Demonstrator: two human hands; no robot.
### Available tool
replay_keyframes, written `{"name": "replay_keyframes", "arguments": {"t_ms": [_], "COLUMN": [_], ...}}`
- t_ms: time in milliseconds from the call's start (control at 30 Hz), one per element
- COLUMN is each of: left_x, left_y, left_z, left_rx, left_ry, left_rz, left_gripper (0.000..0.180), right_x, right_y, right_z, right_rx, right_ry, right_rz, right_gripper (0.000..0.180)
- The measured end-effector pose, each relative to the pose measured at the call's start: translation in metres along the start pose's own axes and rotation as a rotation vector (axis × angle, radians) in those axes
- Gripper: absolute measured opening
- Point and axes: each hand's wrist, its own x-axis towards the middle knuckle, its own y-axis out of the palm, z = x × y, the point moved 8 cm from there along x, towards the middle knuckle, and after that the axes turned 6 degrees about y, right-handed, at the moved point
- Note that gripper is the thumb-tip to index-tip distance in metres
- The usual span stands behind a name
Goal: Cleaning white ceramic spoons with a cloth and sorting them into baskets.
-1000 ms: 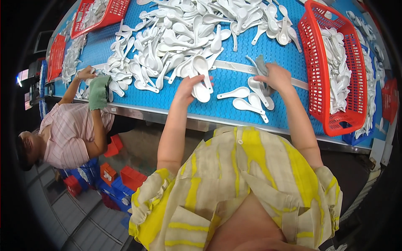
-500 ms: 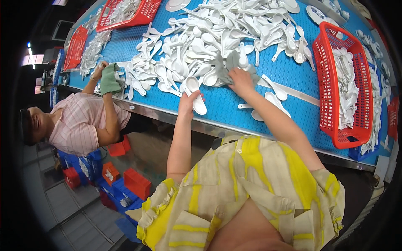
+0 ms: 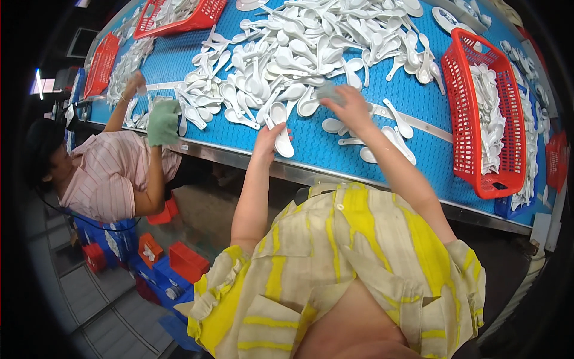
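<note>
A blue conveyor belt (image 3: 335,155) carries a big heap of white ceramic spoons (image 3: 287,54). My left hand (image 3: 267,139) is at the belt's near edge, its fingers closed on a white spoon (image 3: 283,145). My right hand (image 3: 353,107) reaches to the near edge of the heap and grips a small grey-green pad (image 3: 327,91). Several loose spoons (image 3: 394,140) lie just right of my right hand.
A red basket (image 3: 455,113) filled with spoons stands on the belt at the right. More red baskets (image 3: 101,63) sit at the far left. A co-worker in a pink striped shirt, wearing a green glove (image 3: 162,122), works at my left. Blue and red crates (image 3: 179,263) lie on the floor.
My right hand has left the loose spoons on the right and moved left to the heap's edge. My left hand has stayed at the belt's near edge with its spoon.
</note>
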Motion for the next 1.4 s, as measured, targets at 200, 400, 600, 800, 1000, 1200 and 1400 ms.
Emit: {"name": "replay_keyframes", "arguments": {"t_ms": [200, 400, 600, 800, 1000, 1200, 1400], "left_x": [-0.003, -0.002, 0.03, 0.025, 0.041, 0.027, 0.002], "left_y": [-0.016, 0.001, 0.01, 0.021, 0.017, 0.006, -0.006], "left_z": [-0.003, -0.018, -0.021, -0.047, -0.003, -0.002, -0.025], "left_rx": [0.022, 0.269, 0.738, 1.204, 0.905, 0.535, 0.301], "left_ry": [0.017, 0.06, 0.188, 0.194, 0.098, 0.097, 0.016], "left_rz": [-0.009, 0.123, 0.041, -0.242, 0.055, -0.047, -0.029], "left_gripper": [0.032, 0.021, 0.038, 0.046, 0.038, 0.028, 0.025], "right_x": [-0.033, -0.018, 0.069, 0.055, 0.002, 0.034, 0.013], "right_y": [0.086, 0.009, -0.046, -0.017, -0.047, -0.101, -0.031], "right_z": [0.006, -0.038, -0.058, -0.094, -0.08, -0.067, -0.084], "right_rx": [-0.383, 0.144, -0.454, -0.665, -0.672, -0.247, -0.554], "right_ry": [-0.231, 0.394, 0.15, 0.39, 0.406, 0.304, -0.145], "right_rz": [0.422, 0.331, -0.143, 0.094, 0.592, 0.083, 0.222], "right_gripper": [0.038, 0.062, 0.052, 0.054, 0.055, 0.052, 0.038]}}
